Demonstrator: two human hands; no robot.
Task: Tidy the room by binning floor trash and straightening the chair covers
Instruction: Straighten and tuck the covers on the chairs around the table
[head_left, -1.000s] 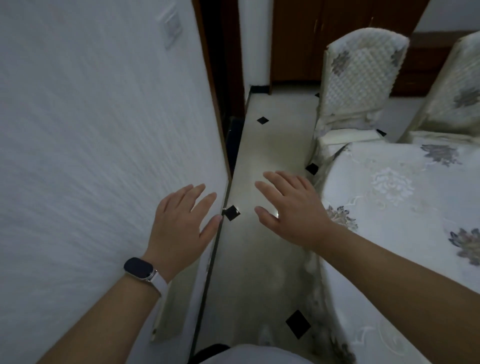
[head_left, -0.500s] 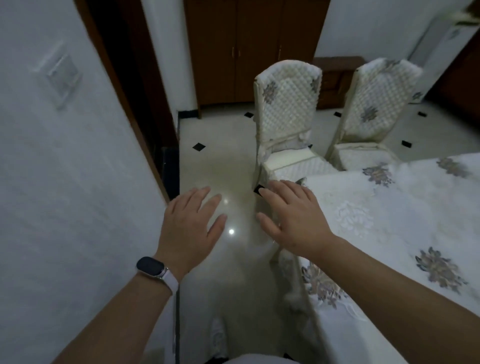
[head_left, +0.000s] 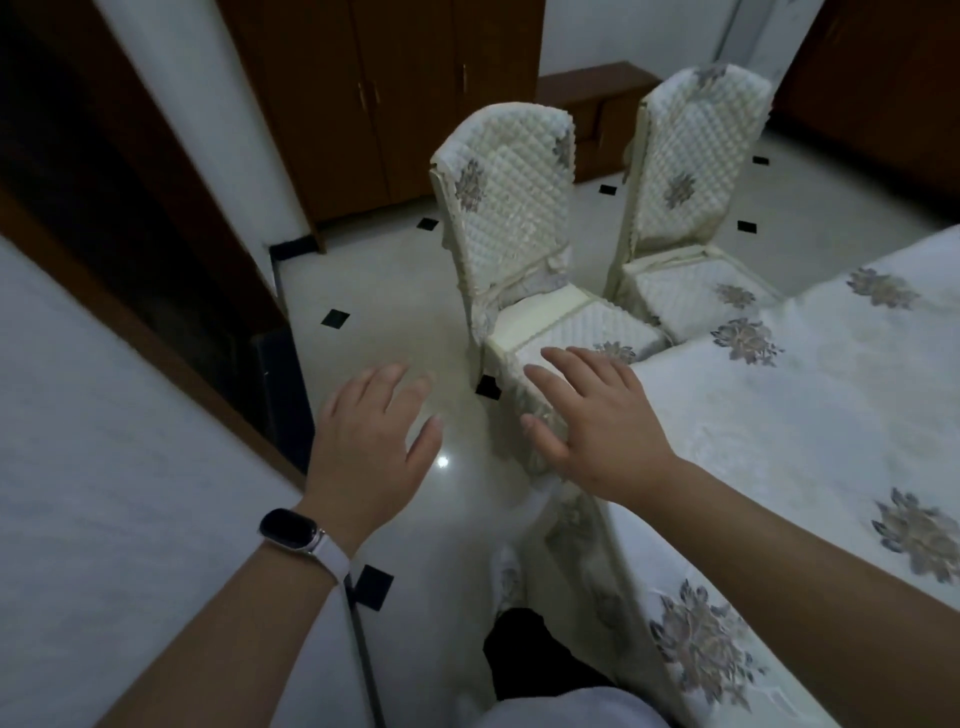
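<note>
Both hands were spread and empty; the right hand (head_left: 597, 421) was nearer than the left hand (head_left: 371, 441) to the rumpled chair cover (head_left: 511, 208) at upper centre.

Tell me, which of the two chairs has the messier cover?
The nearer chair, on the left: its back cover bunches at the bottom, and its seat cover leaves a pale strip of seat bare. The farther chair has its seat fully covered.
</note>
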